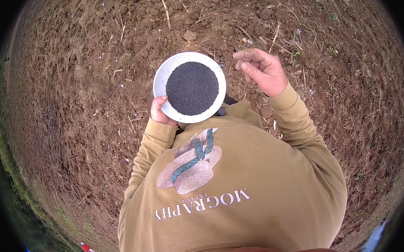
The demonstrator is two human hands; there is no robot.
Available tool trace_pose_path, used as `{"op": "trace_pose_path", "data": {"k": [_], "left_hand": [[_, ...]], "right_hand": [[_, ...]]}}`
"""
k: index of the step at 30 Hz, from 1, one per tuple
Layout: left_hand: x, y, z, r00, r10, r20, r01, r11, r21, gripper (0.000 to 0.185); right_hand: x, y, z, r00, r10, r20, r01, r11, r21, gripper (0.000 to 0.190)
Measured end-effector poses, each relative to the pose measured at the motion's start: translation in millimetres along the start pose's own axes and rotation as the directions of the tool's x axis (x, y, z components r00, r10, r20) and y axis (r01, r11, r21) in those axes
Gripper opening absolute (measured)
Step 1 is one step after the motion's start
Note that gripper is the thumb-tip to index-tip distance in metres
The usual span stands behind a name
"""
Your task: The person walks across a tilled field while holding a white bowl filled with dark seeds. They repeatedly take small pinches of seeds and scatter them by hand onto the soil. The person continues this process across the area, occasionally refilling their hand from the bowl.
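Observation:
My left hand (162, 111) grips the lower left rim of a round white bowl (160, 76), its thumb over the edge. Small dark granules, perhaps seeds, form a broad round heap (192, 88) inside the bowl. To the right of the bowl, and apart from it, my right hand (261, 70) is raised over the soil with its fingers curled and thumb near the fingertips. Whether anything small lies between those fingertips cannot be told.
Brown tilled soil (84, 98) with dry stalks (166, 13), clods and a stone (189, 35) surrounds me. Green vegetation (4, 150) borders the field at the far left. A small red figure, apparently a person (86, 247), is at the lower left.

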State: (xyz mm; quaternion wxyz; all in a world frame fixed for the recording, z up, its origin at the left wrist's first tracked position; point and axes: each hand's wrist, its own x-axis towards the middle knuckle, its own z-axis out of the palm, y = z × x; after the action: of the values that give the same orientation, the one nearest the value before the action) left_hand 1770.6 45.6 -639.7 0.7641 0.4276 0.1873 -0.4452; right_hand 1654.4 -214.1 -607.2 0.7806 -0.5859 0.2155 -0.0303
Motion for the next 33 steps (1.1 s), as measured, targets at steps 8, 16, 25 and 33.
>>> {"op": "trace_pose_path", "data": {"k": [8, 16, 25, 33], "left_hand": [[3, -2, -2, 0.995, -0.026, 0.101, 0.033, 0.997, -0.069, 0.063], [1, -2, -9, 0.993, -0.091, 0.077, 0.097, 0.992, -0.075, 0.056], [-4, -3, -8, 0.993, -0.086, 0.081, 0.090, 0.995, -0.049, 0.056], [-4, -9, -14, 0.996, -0.051, 0.074, 0.055, 0.997, -0.062, 0.057]], "right_hand": [[7, -20, 64, 0.881, -0.308, 0.358, 0.473, 0.594, -0.651, 0.026], [16, 6, 104, 0.886, -0.072, 0.457, 0.463, 0.096, -0.881, 0.046], [24, 31, 110, 0.891, -0.012, 0.454, 0.446, 0.209, -0.870, 0.017], [30, 34, 93, 0.939, -0.154, 0.308, 0.250, 0.921, -0.298, 0.009]]}}
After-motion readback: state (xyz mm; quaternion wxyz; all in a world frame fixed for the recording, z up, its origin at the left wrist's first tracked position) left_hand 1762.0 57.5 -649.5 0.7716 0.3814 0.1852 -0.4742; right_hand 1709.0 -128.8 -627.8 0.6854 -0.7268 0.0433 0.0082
